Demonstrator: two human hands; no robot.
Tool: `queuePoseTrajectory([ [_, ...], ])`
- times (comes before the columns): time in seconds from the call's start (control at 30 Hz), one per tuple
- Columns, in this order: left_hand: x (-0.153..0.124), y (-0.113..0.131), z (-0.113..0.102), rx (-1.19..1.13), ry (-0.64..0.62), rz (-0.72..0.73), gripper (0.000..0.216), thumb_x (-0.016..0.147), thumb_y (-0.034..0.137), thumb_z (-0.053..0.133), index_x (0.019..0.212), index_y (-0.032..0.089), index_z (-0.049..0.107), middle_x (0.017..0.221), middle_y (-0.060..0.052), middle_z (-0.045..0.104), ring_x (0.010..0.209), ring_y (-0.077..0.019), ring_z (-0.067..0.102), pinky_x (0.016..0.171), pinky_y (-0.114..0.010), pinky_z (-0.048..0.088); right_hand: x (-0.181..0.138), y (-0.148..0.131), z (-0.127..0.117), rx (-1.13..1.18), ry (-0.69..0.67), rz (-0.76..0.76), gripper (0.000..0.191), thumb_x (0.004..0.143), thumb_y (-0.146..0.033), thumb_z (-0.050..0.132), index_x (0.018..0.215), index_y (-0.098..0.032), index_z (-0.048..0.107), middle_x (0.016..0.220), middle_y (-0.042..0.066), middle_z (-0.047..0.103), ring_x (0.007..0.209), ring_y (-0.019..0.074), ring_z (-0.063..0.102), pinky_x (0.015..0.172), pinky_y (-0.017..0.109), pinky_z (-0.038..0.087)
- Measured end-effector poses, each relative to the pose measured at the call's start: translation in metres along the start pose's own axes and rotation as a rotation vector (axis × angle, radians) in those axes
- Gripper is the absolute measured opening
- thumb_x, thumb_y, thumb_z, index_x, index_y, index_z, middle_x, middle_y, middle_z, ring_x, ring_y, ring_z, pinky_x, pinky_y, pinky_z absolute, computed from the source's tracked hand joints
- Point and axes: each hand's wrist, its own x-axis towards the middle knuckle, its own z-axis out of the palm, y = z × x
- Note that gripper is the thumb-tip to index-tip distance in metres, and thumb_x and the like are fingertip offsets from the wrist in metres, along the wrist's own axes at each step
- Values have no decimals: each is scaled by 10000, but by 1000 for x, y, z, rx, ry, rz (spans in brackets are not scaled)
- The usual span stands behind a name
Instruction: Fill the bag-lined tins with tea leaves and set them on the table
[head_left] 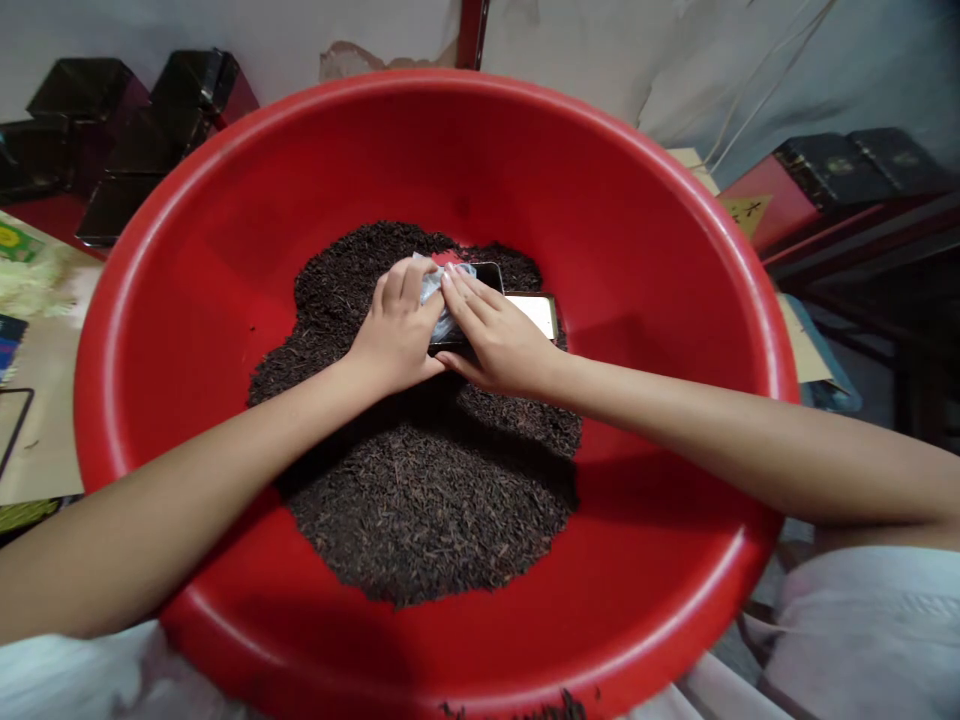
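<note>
A big red plastic basin fills the view, holding a heap of dark loose tea leaves. On the heap lies a small flat scale with a black edge and a pale plate. My left hand is curled around a crinkled silvery pouch resting over the scale. My right hand lies beside it, fingers straight and pressed together on the pouch's top edge. Both hands touch each other at the pouch.
Dark boxes are stacked at the back left against the wall. Red and black boxes sit at the right. Printed sheets lie on the surface at the left. My light clothing shows at the bottom.
</note>
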Motion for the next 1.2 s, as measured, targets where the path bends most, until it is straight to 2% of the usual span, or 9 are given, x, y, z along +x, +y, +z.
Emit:
queuePoseTrajectory([
  [0.23, -3, 7, 4, 25, -101, -6, 812, 677, 193, 661, 1366, 9, 272, 1438, -253, 315, 1330, -351, 327, 1103, -458, 267, 10, -17, -9, -120, -169, 164, 789, 808, -297, 498, 1379, 147, 183, 1467, 319, 184, 1385, 392, 172, 1147, 494, 184],
  [0.47, 2, 14, 1, 71, -145, -53, 696, 706, 215, 650, 1293, -43, 378, 1339, -278, 441, 1237, -368, 447, 1035, -445, 370, 8, -12, -7, -130, -204, 146, 694, 833, -231, 448, 1387, 114, 214, 1454, 301, 246, 1357, 377, 268, 1103, 484, 267],
  [0.63, 2, 13, 1, 39, -84, -30, 649, 710, 265, 669, 1252, 1, 425, 1265, -266, 499, 1177, -378, 482, 993, -488, 397, 7, 9, -24, 99, 42, 82, 505, 886, -339, 361, 1334, -106, 377, 1375, 142, 460, 1276, 254, 413, 1065, 446, 328],
  [0.7, 1, 12, 3, 11, -59, -36, 720, 707, 331, 694, 1284, 25, 390, 1294, -264, 463, 1209, -386, 440, 1016, -501, 367, 12, 28, -35, 98, 204, 221, 400, 900, -280, 320, 1257, -145, 438, 1279, 115, 534, 1198, 225, 472, 1044, 411, 347],
  [0.77, -1, 12, 4, 9, -39, -47, 783, 711, 374, 700, 1321, 38, 343, 1330, -269, 410, 1251, -399, 380, 1048, -513, 314, 15, 51, -38, -4, 230, 437, 353, 884, -214, 341, 1193, -121, 485, 1224, 133, 551, 1157, 236, 492, 1028, 405, 351],
  [0.83, -3, 12, 5, 28, -24, -63, 840, 705, 393, 709, 1348, 37, 301, 1341, -271, 384, 1266, -412, 345, 1074, -533, 249, 12, 74, -30, -122, -27, 628, 373, 866, -252, 426, 1187, -82, 514, 1266, 175, 523, 1190, 291, 470, 1025, 449, 346],
  [0.97, -6, 10, 5, 28, 39, -52, 913, 712, 448, 693, 1407, 100, 214, 1352, -231, 376, 1274, -408, 330, 1089, -555, 184, -10, 98, 9, -266, -676, 741, 885, 757, -474, 630, 1409, -7, 258, 1513, 238, 131, 1384, 414, 141, 1089, 593, 165],
  [1.07, -5, 6, -2, -13, 90, -11, 811, 754, 496, 631, 1401, 178, 260, 1361, -193, 378, 1271, -392, 336, 1071, -545, 223, -21, 92, 32, -305, -748, 683, 930, 713, -508, 675, 1400, -20, 282, 1487, 269, 192, 1354, 432, 216, 1074, 588, 190],
  [1.2, 1, 0, -17, -63, 134, -21, 535, 835, 487, 512, 1293, 223, 427, 1253, -136, 495, 1163, -326, 456, 984, -465, 352, -18, 82, 37, -298, -680, 585, 410, 886, -271, 469, 1227, -48, 513, 1253, 256, 525, 1173, 363, 495, 992, 488, 323],
])
